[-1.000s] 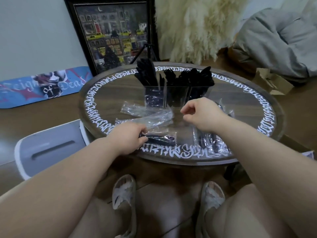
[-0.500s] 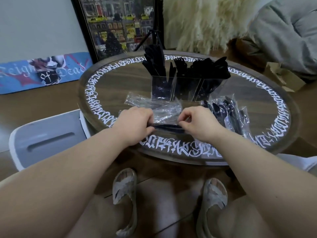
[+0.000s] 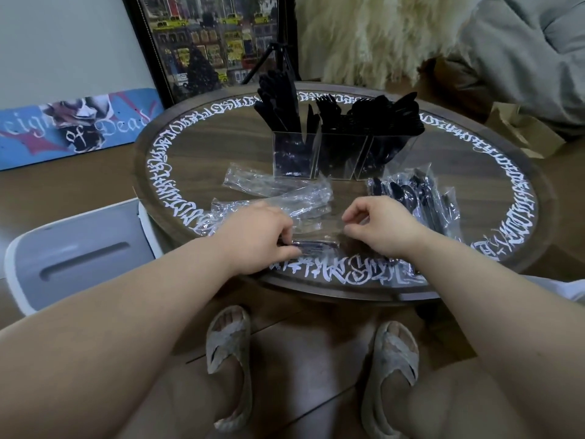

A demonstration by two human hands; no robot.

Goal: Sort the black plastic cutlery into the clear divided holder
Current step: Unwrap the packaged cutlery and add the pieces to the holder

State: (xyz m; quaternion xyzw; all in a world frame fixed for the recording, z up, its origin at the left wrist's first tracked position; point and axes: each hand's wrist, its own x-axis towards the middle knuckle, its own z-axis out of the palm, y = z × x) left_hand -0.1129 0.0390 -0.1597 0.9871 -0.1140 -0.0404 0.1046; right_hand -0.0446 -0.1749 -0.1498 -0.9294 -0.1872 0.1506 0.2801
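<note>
Head view looks down past two bare knees and a pair of pale slide sandals [image 3: 229,350] on the wood floor. Above them a round wooden table [image 3: 202,147] carries a ring of white ornate lettering that cannot be read. At its near edge the left hand [image 3: 258,237] has its fingers curled, pinching one end of a clear plastic wrapper [image 3: 316,239] with a black piece of cutlery inside. The right hand [image 3: 384,228] pinches the wrapper's other end between thumb and fingertips. Just beyond the hands lie crumpled empty wrappers [image 3: 278,193], and to the right sits a pile of wrapped cutlery [image 3: 418,201] in clear sleeves. Farther back, near the table's middle, stands the clear divided holder [image 3: 338,155] with three compartments side by side, each packed with black cutlery [image 3: 278,103] standing upright; which type fills which compartment cannot be told for certain. A white and grey chair [image 3: 79,251] stands left of the table. Against the wall leans a blue board [image 3: 72,126] reading partly "of Dead", beside a framed picture [image 3: 205,42] of a street with yellow cars.
</note>
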